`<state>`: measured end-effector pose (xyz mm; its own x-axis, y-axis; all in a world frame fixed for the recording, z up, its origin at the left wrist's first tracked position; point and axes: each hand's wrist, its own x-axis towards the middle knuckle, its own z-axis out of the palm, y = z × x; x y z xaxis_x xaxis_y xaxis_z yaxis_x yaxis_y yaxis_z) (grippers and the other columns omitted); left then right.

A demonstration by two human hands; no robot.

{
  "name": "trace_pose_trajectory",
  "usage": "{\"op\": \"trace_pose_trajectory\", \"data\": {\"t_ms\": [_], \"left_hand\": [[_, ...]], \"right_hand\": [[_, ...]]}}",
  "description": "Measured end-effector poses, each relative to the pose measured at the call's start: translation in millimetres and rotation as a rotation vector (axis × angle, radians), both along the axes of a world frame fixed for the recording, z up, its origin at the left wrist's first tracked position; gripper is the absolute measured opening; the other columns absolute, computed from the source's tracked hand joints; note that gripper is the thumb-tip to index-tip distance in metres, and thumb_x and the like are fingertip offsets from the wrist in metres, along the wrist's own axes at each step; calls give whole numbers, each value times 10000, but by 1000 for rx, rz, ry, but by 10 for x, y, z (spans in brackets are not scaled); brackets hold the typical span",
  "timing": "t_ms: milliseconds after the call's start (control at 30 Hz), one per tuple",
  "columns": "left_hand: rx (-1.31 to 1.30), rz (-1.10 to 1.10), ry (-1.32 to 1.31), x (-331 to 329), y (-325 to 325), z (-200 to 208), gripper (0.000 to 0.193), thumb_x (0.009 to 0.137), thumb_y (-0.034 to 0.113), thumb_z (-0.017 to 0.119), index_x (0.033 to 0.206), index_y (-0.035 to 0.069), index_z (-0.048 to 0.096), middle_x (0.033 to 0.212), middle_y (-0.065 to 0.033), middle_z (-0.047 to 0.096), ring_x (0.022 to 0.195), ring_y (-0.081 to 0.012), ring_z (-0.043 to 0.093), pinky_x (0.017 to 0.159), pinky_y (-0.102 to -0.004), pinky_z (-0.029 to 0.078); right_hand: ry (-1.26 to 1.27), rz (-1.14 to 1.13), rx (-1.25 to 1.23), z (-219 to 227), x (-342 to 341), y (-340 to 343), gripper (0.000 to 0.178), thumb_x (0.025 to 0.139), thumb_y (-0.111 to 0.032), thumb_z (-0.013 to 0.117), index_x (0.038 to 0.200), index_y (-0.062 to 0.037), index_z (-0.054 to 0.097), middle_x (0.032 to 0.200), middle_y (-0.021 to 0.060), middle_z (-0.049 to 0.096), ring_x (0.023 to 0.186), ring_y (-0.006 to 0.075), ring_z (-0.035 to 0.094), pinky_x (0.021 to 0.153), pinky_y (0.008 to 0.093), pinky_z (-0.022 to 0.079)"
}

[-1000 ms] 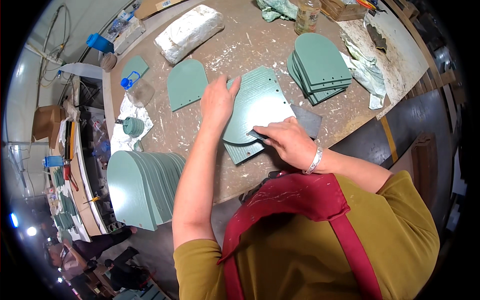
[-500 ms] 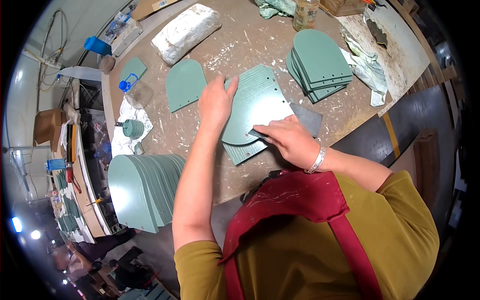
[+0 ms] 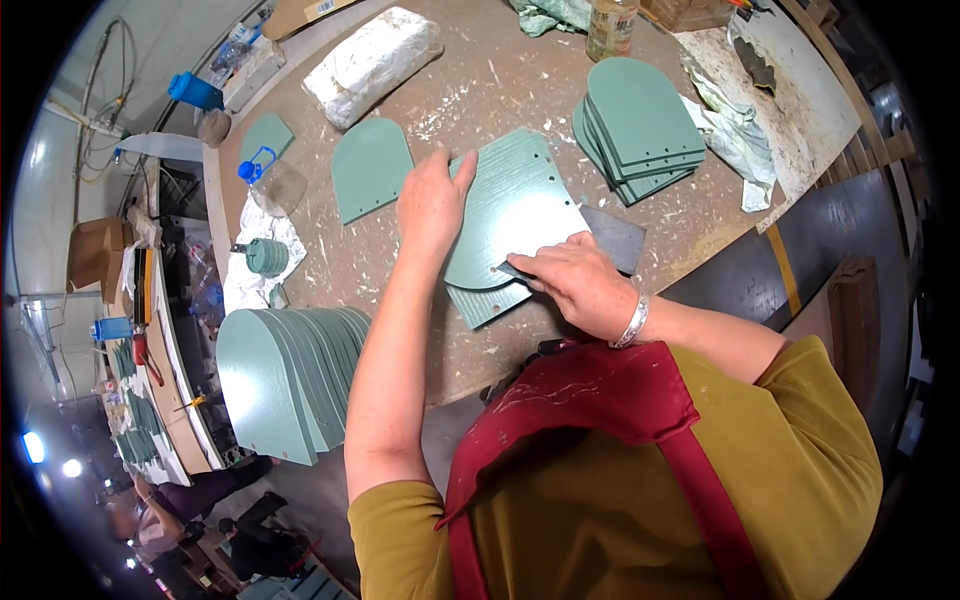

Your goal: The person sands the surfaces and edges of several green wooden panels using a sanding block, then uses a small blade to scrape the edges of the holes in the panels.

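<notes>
A green round-ended board (image 3: 500, 215) with small holes along its far right edge lies in front of me, its rounded end toward me. My left hand (image 3: 434, 205) grips its left side, fingers on the edge and thumb on the top face. Beneath it, a second green board (image 3: 487, 306) juts out on the near side. My right hand (image 3: 580, 285) pinches a small dark piece of sandpaper (image 3: 514, 270) against the rounded edge; most of that piece is hidden by the fingers. A larger dark grey sheet (image 3: 618, 240) lies beside my right hand.
Green boards are stacked at the right (image 3: 640, 115), and a row of them (image 3: 280, 380) stands at the near left. A single board (image 3: 370, 170), a clear jug (image 3: 278, 190), a white wrapped bundle (image 3: 375, 62) and a glass jar (image 3: 611, 28) rest on the worktable (image 3: 500, 80).
Hardly anything differs. My right hand and the sandpaper have shifted very slightly at the rounded edge; my left hand stays on the board.
</notes>
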<state>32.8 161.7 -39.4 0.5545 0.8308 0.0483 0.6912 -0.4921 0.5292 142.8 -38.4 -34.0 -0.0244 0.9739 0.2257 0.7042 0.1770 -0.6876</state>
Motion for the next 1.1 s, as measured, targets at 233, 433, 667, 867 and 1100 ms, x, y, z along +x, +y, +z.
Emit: {"op": "trace_pose_trajectory", "data": {"t_ms": [233,433,667,867,1100], "left_hand": [[29,-5,4,-10,8,-5,496,947,446,564,1025,-38,641,1003,-251,674,965,-423,633,815,-486,487],[-19,19,-18,-4,-35,18,497,949,448,558,1035,-35,633,1006,-250,674,970,-425,631,816,-488,485],[-15,13,-29,-14,-16,-11,489,954,443,550,1044,-31,629,1017,-251,671,982,-424,627,827,-494,478],[-1,28,-34,-16,-10,-24,458,970,430,534,1064,-9,623,1007,-249,667,982,-418,623,825,-486,471],[152,-56,-8,-136,68,-104,472,977,452,519,1194,40,594,1094,-237,652,1023,-422,611,886,-464,471]], "right_hand": [[60,-3,-118,104,-9,3,304,920,-55,546,1213,-29,621,935,109,656,915,274,613,871,379,363],[73,-65,-65,78,-2,-5,315,907,-42,575,1219,-43,613,924,101,650,895,279,607,888,380,370],[44,-57,-110,89,-69,-60,344,894,-42,594,1237,-50,605,939,116,657,918,282,612,899,382,365],[270,-86,-137,-3,-45,-32,322,883,-27,611,1204,-15,636,1076,186,682,1005,346,642,919,406,455],[125,16,-216,100,176,91,310,868,-47,632,1176,-32,666,1077,179,688,1018,371,629,940,428,454]]}}
